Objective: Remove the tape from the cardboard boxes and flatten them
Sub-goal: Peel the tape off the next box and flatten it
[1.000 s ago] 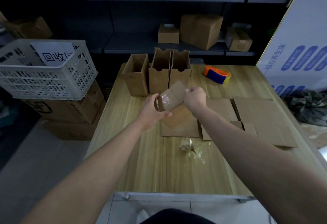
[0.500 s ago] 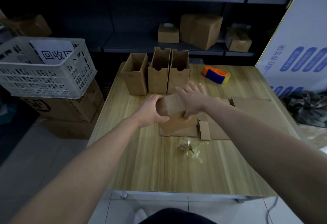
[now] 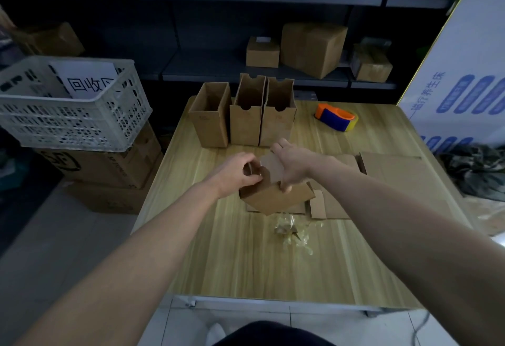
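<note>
My left hand [image 3: 239, 174] pinches box [image 3: 273, 199] end, right hand [image 3: 296, 166] grips top; uneven squeeze may shoot box toward 12 o'clock.

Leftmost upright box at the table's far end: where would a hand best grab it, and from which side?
Probably the left wall's top rim of the leftmost box, pinched from above-left: it stands upright with its top open, and the middle box crowds its right side.

Upright boxes [image 3: 246, 118] wall far side; tape wad [image 3: 291, 229] nearside; table [image 3: 196, 250] left passable.
</note>
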A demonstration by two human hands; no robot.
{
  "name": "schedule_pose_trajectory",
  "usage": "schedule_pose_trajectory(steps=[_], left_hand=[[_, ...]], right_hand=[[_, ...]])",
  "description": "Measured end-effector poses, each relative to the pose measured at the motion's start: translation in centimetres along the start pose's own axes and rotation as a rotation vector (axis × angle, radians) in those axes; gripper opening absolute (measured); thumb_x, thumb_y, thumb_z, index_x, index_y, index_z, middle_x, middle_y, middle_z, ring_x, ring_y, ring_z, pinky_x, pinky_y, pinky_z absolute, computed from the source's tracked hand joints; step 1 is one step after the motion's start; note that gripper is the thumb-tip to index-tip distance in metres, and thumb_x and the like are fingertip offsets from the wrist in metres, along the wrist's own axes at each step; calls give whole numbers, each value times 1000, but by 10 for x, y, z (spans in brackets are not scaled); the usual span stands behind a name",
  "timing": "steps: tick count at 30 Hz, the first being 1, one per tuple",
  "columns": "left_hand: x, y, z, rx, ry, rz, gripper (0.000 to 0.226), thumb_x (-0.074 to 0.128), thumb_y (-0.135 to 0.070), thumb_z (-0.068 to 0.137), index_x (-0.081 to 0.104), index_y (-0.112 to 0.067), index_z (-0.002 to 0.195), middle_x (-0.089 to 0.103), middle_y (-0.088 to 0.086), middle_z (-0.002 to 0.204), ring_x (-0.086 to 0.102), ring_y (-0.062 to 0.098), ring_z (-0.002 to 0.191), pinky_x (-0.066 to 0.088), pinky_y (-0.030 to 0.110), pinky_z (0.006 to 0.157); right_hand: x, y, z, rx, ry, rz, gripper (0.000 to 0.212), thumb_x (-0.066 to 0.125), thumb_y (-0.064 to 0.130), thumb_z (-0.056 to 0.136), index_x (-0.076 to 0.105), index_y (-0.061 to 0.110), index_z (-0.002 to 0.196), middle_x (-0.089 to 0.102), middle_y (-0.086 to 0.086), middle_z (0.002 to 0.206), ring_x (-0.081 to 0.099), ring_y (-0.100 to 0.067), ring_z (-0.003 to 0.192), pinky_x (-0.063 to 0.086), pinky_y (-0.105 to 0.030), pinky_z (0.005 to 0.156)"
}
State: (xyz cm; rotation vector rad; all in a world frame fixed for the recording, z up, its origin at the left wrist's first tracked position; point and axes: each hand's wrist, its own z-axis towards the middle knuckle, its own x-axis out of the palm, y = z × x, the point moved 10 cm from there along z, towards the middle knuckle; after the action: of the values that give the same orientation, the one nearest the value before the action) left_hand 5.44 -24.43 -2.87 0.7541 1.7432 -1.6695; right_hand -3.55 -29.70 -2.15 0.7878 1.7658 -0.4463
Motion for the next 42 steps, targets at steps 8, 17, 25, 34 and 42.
schedule_pose_trajectory(steps=[8, 17, 25, 34, 42], left_hand=[[1, 7, 1, -14, -45, 13, 14, 61, -24, 89, 57, -15, 100, 52, -3, 103, 52, 15, 93, 43, 25, 78], [2, 28, 3, -113, -55, -160, 26, 71, -32, 81, 60, -15, 97, 49, -3, 108, 52, 12, 98, 43, 25, 84], [4, 30, 9, -138, -61, -171, 15, 65, -23, 87, 58, -13, 95, 46, 1, 110, 50, 16, 101, 41, 25, 88], [9, 34, 15, -168, -17, -238, 21, 70, -23, 84, 57, -11, 96, 43, -1, 111, 49, 15, 101, 41, 24, 86], [14, 37, 19, -188, -13, -262, 31, 74, -28, 80, 59, -8, 98, 45, 1, 112, 50, 18, 104, 46, 31, 92]], right_hand=[[-2, 9, 2, -8, -11, -19, 101, 87, 25, 59, 30, 12, 142, 34, -6, 131, 43, -26, 119, 47, -38, 96], [-8, 10, 5, 14, -32, -44, 97, 86, 25, 59, 33, 13, 138, 36, -5, 130, 45, -25, 115, 49, -38, 90], [-7, 15, 10, 37, -55, -69, 97, 86, 26, 58, 33, 12, 138, 35, -7, 133, 44, -27, 118, 50, -39, 89], [-7, 13, 13, 34, -81, -56, 97, 86, 25, 59, 33, 13, 139, 37, -7, 131, 45, -27, 117, 50, -37, 87], [-5, 6, 13, 50, -58, -59, 98, 86, 24, 59, 32, 12, 140, 37, -8, 133, 45, -29, 119, 50, -41, 91]])
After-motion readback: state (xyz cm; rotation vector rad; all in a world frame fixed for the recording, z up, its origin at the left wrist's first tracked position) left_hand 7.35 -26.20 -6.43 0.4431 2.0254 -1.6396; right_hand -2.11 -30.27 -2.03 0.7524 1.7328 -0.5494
